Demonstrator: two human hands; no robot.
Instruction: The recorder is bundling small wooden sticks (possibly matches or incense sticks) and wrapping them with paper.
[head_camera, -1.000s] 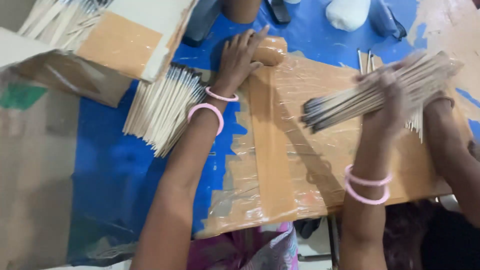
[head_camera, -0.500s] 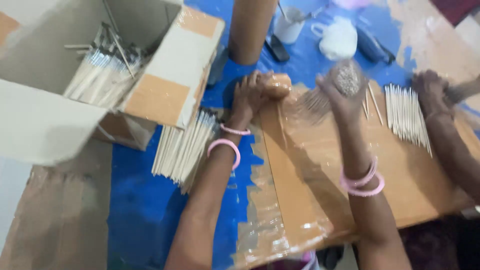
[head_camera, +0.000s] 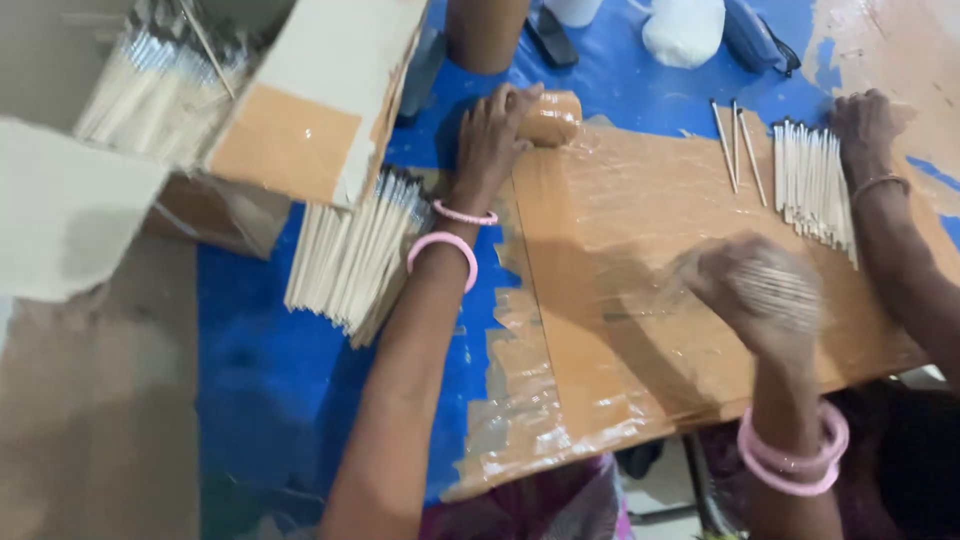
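My left hand (head_camera: 497, 128) rests on a tan roll (head_camera: 548, 117) at the far edge of a tape-covered brown board (head_camera: 620, 230). Pink bangles circle that wrist. Lower right, my right hand (head_camera: 755, 290) is blurred with motion and grips a bundle of thin pale sticks (head_camera: 775, 285) upright over the board. A heap of the same sticks (head_camera: 352, 255) lies on the blue tabletop just left of my left forearm.
An open cardboard box (head_camera: 290, 110) holding more sticks stands at the upper left. Another person's hand (head_camera: 865, 125) presses a row of sticks (head_camera: 812, 180) at the board's right end. A white bag (head_camera: 683, 30) and dark objects lie at the far edge.
My right hand has come down and toward me with the stick bundle, from raised near the far side to low over the board. The left hand stayed on the roll.
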